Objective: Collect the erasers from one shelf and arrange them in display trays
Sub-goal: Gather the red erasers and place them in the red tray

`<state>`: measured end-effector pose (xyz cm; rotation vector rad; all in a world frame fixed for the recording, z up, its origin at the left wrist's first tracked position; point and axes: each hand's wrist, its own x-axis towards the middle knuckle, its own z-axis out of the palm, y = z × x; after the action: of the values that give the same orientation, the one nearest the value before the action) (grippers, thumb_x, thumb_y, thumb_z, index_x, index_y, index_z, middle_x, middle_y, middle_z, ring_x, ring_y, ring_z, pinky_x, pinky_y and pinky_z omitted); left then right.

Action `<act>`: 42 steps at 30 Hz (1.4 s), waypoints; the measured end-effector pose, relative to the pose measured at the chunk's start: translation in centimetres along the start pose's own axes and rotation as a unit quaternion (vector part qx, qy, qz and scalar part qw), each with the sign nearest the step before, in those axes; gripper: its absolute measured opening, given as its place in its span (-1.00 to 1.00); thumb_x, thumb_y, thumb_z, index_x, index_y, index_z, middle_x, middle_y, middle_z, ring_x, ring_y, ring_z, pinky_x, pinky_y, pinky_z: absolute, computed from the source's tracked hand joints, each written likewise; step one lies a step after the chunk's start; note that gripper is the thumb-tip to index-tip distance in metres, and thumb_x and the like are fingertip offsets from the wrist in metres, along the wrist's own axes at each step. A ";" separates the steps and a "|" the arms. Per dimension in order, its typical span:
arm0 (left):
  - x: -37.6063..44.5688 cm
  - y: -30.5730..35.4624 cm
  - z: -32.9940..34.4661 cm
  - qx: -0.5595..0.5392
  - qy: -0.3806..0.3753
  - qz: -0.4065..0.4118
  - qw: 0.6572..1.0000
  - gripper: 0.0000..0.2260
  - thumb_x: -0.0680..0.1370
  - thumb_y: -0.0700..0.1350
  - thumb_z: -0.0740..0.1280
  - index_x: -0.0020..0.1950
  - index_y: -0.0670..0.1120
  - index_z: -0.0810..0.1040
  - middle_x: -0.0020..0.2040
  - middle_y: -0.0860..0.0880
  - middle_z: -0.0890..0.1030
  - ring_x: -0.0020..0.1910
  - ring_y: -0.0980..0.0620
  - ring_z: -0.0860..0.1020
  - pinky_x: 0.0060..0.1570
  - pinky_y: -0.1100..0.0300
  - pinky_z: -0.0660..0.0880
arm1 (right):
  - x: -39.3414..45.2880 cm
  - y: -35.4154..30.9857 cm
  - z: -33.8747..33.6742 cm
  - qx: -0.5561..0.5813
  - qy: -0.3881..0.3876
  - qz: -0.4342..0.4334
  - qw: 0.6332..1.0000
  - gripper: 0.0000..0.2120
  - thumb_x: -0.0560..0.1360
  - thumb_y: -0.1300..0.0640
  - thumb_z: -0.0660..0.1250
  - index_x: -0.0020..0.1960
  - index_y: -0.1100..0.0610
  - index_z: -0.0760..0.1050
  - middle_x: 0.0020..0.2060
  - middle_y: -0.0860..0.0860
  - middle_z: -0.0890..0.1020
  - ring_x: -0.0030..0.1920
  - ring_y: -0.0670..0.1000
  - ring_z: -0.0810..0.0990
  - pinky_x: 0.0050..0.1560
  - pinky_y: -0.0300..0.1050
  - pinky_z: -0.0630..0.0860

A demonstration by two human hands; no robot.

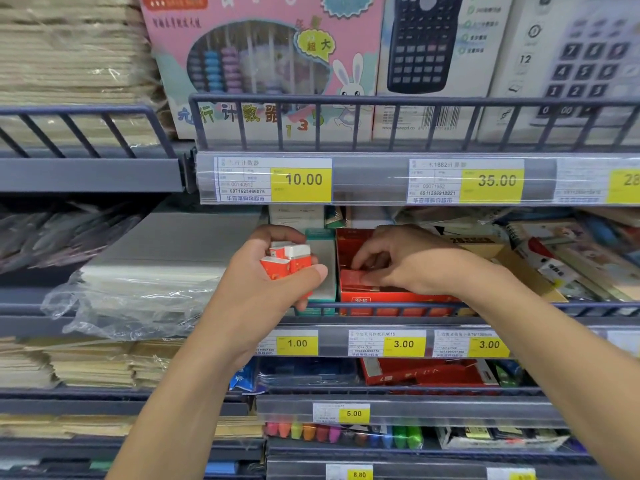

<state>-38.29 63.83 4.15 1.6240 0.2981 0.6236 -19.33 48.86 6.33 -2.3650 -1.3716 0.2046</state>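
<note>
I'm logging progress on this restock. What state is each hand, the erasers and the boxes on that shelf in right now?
left hand: grips a bunch of orange-and-white erasers, held in front of the shelf.
right hand: reaches into the red display tray, fingertips pinching a red eraser.
red display tray: open-topped, partly filled.
teal box: upright, left of the tray.

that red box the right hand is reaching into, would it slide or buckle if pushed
The red display box looks like thin open-topped card, so its walls would probably flex under a squeeze. It seems nearly empty, so likely light and apt to slide, though the shelf rail in front should stop it. The right hand reaches inside it.
</note>
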 end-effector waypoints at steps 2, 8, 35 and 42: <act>0.0 0.0 -0.1 0.000 -0.001 0.001 1.000 -0.71 0.46 -0.16 0.59 0.02 0.16 0.61 -0.10 -0.06 0.74 -0.40 0.04 0.60 -0.40 0.36 0.48 | 0.1 0.2 0.0 -0.031 -0.015 -0.006 0.999 -0.72 0.47 0.01 0.51 0.17 -0.05 0.64 -0.16 -0.24 0.52 -0.10 -0.15 0.55 -0.17 -0.50 0.39; 0.0 0.1 -0.2 -0.006 -0.004 -0.004 1.000 -0.71 0.40 -0.10 0.60 0.00 0.18 0.61 -0.11 -0.06 0.74 -0.41 0.03 0.59 -0.43 0.35 0.48 | 0.4 0.8 0.1 -0.027 -0.036 0.003 0.999 -0.72 0.44 0.02 0.54 0.14 -0.05 0.64 -0.13 -0.21 0.60 -0.09 -0.12 0.60 -0.09 -0.33 0.48; -0.5 1.1 1.5 0.021 -0.041 -0.050 0.998 -0.55 0.31 -0.09 0.68 0.07 -0.08 0.53 -0.27 0.05 0.72 -0.43 0.06 0.62 -0.38 0.33 0.53 | -2.0 -3.3 -0.3 0.287 0.023 -0.112 0.951 -0.72 0.42 -0.12 0.49 0.09 -0.08 0.63 -0.15 0.02 0.70 -0.21 0.12 0.62 -0.18 -0.04 0.54; -0.4 1.6 1.2 0.006 -0.050 -0.047 0.998 -0.39 0.16 0.10 0.66 0.06 -0.11 0.51 -0.24 -0.03 0.74 -0.45 0.04 0.61 -0.42 0.36 0.51 | -2.2 -3.4 0.2 0.343 0.027 -0.113 0.932 -0.79 0.47 0.11 0.50 0.10 -0.01 0.64 -0.06 -0.04 0.72 -0.11 -0.02 0.66 -0.12 -0.22 0.54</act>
<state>-38.23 62.33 5.60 1.6373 0.3029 0.4686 -23.25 48.51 7.43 -1.6144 -1.2649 0.4633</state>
